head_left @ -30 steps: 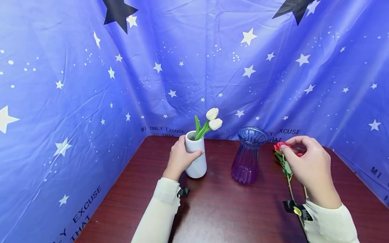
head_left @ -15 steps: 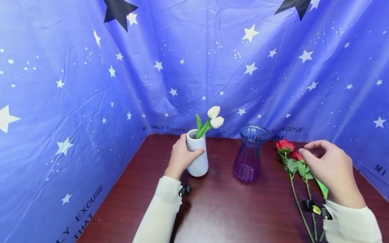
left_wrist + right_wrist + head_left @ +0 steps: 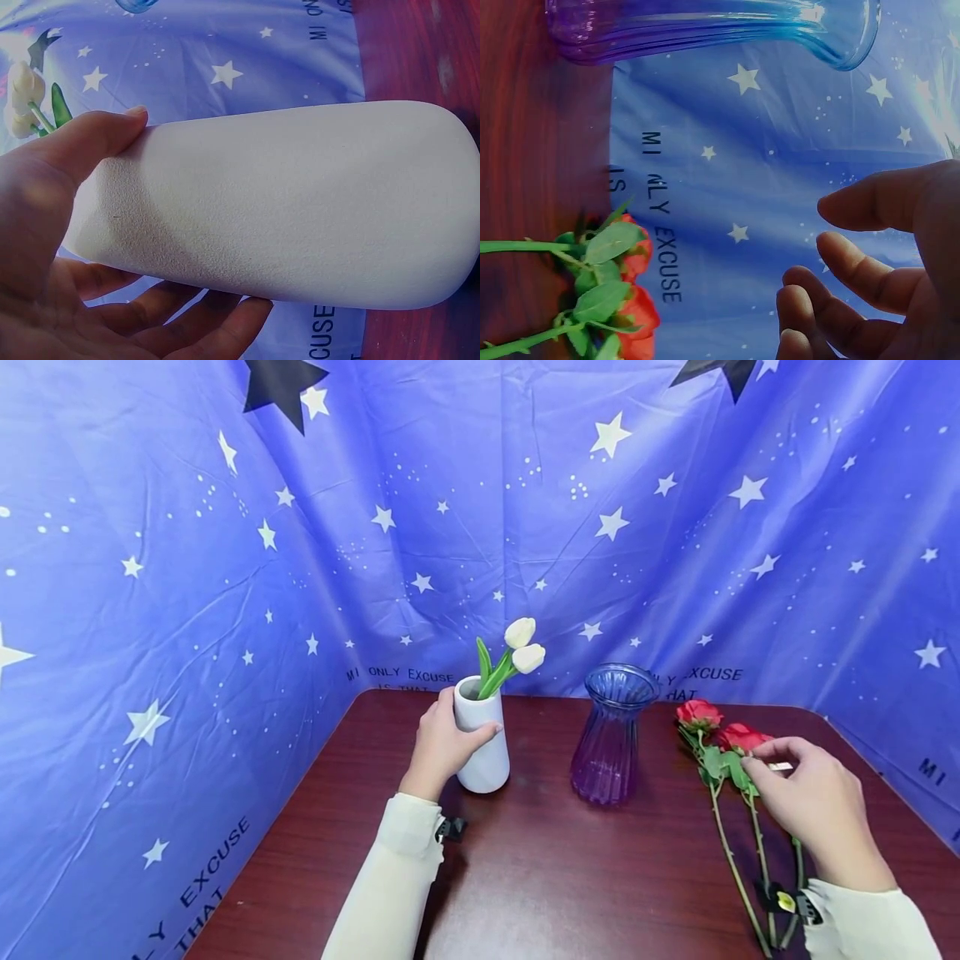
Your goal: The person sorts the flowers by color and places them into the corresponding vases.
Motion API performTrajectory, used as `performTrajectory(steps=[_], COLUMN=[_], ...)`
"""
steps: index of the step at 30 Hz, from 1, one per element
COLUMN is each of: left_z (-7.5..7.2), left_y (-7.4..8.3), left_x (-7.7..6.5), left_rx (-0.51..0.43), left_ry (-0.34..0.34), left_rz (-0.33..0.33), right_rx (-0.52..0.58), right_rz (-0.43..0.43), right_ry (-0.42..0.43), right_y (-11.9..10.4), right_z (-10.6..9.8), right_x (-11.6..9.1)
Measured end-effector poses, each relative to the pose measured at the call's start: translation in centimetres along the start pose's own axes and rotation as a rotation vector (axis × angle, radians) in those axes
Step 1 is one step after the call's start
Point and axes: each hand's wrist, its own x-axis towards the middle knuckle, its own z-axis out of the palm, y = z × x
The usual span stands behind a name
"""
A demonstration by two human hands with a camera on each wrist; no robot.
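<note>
My left hand (image 3: 442, 739) grips the upper part of a white vase (image 3: 483, 764), thumb on one side and fingers on the other. Two white tulips (image 3: 525, 645) with green leaves stand in its mouth. On the right, my right hand (image 3: 821, 806) hovers over the flowers, its fingers loosely bent. The right wrist view shows nothing between its thumb (image 3: 870, 201) and fingers. Two red roses (image 3: 699, 716) lie on the table close by, their green stems pointing toward me. A third stem (image 3: 797, 868) lies partly hidden under the right hand.
A ribbed glass vase (image 3: 609, 752), blue at the rim and purple below, stands upright between the white vase and the roses. The dark red-brown table (image 3: 555, 877) is bordered by a blue starry cloth (image 3: 480, 543) at the back and sides.
My right hand has moved right and toward me, uncovering the roses and their stems. The left hand keeps its hold on the white vase.
</note>
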Motion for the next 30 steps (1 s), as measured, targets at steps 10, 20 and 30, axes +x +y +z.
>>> performTrajectory(steps=[10, 20, 30], left_z=[-0.2, -0.2, -0.1], left_y=[0.1, -0.1, 0.1], left_x=[-0.1, -0.2, -0.1], left_rx=[0.004, 0.004, 0.003], left_ry=[0.007, 0.001, 0.002], left_rz=[-0.001, 0.010, 0.016], right_rx=[0.036, 0.036, 0.018], right_rz=[0.158, 0.322, 0.428], right_ry=[0.072, 0.077, 0.017], right_y=[2.1, 5.9, 7.8], right_z=[0.2, 0.3, 0.2], right_x=[-1.3, -1.7, -1.6])
